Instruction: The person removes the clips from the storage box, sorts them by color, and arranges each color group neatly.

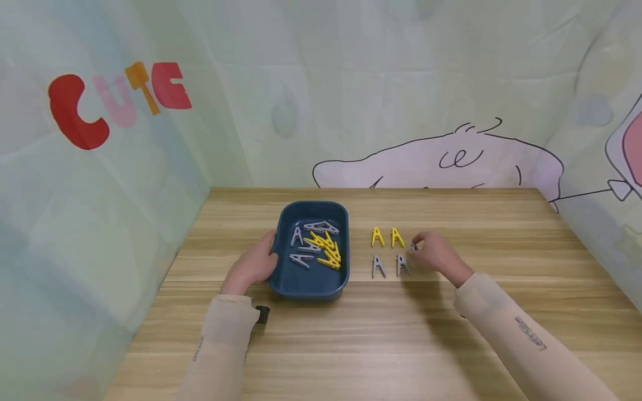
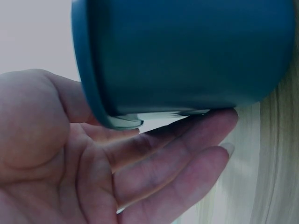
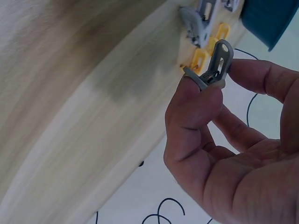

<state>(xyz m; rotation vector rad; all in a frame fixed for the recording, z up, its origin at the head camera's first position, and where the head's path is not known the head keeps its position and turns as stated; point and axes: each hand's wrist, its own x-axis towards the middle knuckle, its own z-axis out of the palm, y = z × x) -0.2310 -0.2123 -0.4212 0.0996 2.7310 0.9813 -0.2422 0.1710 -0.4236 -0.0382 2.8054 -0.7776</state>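
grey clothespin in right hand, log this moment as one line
right hand: pinches grey clothespin | left hand: touches blue tray | table: two yellow, two grey pegs in rows

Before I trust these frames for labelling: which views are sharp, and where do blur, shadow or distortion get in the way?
Head view: even light, sharp, walls bowed at the edges. Left wrist view: dim, the blue tray fills it, soft and close. Right wrist view: the grey clothespin is fairly sharp, a shadow darkens the table, and the table looks tilted.

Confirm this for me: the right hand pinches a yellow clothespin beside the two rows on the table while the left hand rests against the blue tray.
Wrong on the colour. The right hand pinches a grey clothespin, as the right wrist view shows. The rest holds: it is beside the two rows, and the left hand rests against the blue tray.
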